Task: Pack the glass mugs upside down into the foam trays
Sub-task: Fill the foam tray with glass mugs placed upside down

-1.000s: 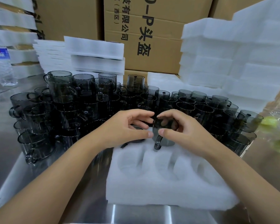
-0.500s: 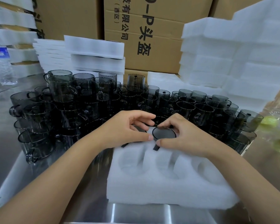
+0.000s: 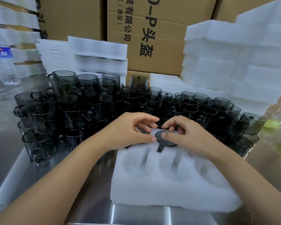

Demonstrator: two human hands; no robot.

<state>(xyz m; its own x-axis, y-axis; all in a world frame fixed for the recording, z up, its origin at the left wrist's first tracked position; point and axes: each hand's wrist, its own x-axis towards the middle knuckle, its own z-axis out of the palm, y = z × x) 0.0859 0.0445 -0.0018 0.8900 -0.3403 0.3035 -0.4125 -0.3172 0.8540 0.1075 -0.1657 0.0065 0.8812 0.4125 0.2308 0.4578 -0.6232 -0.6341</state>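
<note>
A white foam tray (image 3: 169, 189) with round pockets lies on the steel table in front of me. An upside-down dark glass mug (image 3: 166, 141) sits in a back-row pocket, base up, handle pointing toward me. My right hand (image 3: 190, 135) curls round it, thumb on the base and fingers over the far rim. My left hand (image 3: 128, 132) arches over a second mug (image 3: 143, 132) in the pocket to the left, which is mostly hidden, and its thumb tip touches the first mug's edge. The front-row pockets hold nothing.
Several smoky glass mugs (image 3: 68, 111) crowd the table behind and left of the tray, some stacked. Foam tray stacks stand at the back left (image 3: 88, 54) and right (image 3: 242, 62), before cardboard boxes (image 3: 152, 38). A water bottle (image 3: 4, 62) stands far left, a bag of green items (image 3: 279, 137) far right.
My right hand has lowered the upside-down mug from above the tray down into the back pocket, until only its base shows. My left hand has stayed over the neighbouring mug.
</note>
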